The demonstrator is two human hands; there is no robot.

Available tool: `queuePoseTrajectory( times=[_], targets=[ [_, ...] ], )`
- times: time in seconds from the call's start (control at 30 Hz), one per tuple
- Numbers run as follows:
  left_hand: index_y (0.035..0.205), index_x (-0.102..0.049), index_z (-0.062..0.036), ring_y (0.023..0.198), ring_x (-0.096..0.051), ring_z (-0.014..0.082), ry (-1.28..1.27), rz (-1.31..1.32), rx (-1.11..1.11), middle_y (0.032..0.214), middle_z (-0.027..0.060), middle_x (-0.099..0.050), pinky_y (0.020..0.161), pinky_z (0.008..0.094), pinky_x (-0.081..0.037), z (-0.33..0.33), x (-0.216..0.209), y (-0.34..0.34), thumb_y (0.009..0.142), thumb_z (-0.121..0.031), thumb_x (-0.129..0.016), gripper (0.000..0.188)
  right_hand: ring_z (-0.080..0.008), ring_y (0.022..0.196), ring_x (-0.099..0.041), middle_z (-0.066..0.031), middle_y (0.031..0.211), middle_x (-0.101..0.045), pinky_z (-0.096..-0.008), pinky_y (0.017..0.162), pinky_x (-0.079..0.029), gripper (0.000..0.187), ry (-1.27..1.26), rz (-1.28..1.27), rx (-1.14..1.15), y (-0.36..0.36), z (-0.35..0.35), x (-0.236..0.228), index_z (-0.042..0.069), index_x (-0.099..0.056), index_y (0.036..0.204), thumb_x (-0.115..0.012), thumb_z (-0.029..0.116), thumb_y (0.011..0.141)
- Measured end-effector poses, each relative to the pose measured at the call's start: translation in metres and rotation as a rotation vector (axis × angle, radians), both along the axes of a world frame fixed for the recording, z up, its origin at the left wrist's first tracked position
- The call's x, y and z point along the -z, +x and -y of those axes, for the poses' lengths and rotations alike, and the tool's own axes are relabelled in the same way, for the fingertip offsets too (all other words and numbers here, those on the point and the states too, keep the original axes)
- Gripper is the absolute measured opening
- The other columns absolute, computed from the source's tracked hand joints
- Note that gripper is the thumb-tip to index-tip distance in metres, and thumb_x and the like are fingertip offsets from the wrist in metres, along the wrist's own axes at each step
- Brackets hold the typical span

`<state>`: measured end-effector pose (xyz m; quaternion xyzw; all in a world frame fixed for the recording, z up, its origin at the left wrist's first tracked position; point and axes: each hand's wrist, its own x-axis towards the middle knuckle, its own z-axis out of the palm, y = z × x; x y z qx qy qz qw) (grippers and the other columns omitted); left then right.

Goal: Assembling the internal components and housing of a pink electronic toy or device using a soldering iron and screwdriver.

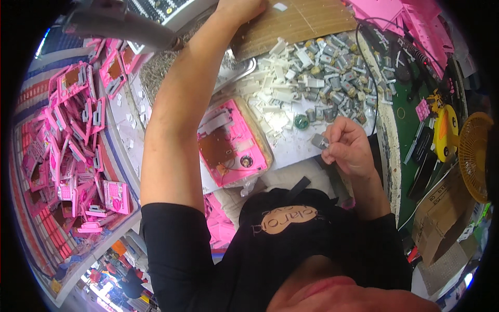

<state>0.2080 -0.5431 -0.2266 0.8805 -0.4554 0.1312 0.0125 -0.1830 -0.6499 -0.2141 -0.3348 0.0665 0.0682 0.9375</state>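
Note:
My right hand (pixel 349 149) is closed, pinching a small grey motor (pixel 319 141) between thumb and fingers, just above the near edge of the parts pile. My left arm stretches far forward, and my left hand (pixel 241 7) is at the top edge of the picture by a brown board (pixel 299 23); its fingers are mostly cut off from view. Between my arms a pink plastic toy housing (pixel 240 136) lies open on a padded block. It has grey strips, a brown panel and a round dark part with thin wires.
White plastic pieces (pixel 267 88) and grey motors (pixel 340 73) are heaped ahead. A dark power tool (pixel 119 28) hangs at upper left, near loose screws (pixel 161 73). Pink housings (pixel 67 140) pile up at left. A brown fan (pixel 474 156) and cardboard box (pixel 447 218) stand at right.

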Motion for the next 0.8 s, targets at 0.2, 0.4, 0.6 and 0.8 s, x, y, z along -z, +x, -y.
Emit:
queuePoseTrajectory(
  times=[0.2,0.4,0.6,0.8],
  targets=[
    [0.086,-0.067,-0.0033,0.082,-0.069,0.0366,-0.238,0.117,0.044,0.088,0.0178,-0.067,0.072,0.0477,-0.056,-0.014,-0.005,-0.010,0.087,-0.019,-0.062,0.017,-0.0122,0.069,-0.063,-0.0066,0.081,-0.063,-0.0248,0.065,-0.052,0.021,-0.224,-0.048,0.067,-0.001,0.005,-0.008,0.002,-0.057,0.098,-0.073,-0.005,0.087],
    [0.096,-0.069,-0.0029,0.074,-0.064,0.0355,-0.737,-0.374,0.200,0.084,0.0145,-0.064,0.069,0.0438,-0.054,-0.032,-0.054,-0.100,0.085,-0.008,-0.069,0.013,-0.0129,0.077,-0.066,-0.0072,0.091,-0.068,-0.0278,0.069,-0.051,0.035,-1.358,0.052,-0.011,0.020,0.014,-0.011,0.006,-0.068,0.119,-0.071,0.000,0.085],
    [0.105,-0.072,0.0002,0.093,-0.068,0.0114,-0.812,-1.156,-0.020,0.097,0.0042,-0.072,0.082,0.0265,-0.055,-0.133,-0.085,-0.234,0.093,-0.009,-0.069,0.016,-0.0350,0.093,-0.066,-0.0137,0.105,-0.071,-0.0423,0.084,-0.053,0.033,-1.669,0.422,-0.116,0.039,0.007,0.003,0.007,-0.068,0.117,-0.069,0.007,0.084],
    [0.108,-0.069,0.0034,0.096,-0.066,0.0144,-1.066,-1.393,-0.127,0.106,0.0111,-0.068,0.081,0.0259,-0.055,-0.197,-0.054,-0.313,0.092,0.004,-0.067,0.016,-0.0330,0.088,-0.064,-0.0127,0.100,-0.069,-0.0416,0.079,-0.053,0.035,-1.810,0.609,-0.191,0.052,0.003,0.007,0.007,-0.067,0.118,-0.069,0.004,0.083]
  ],
)
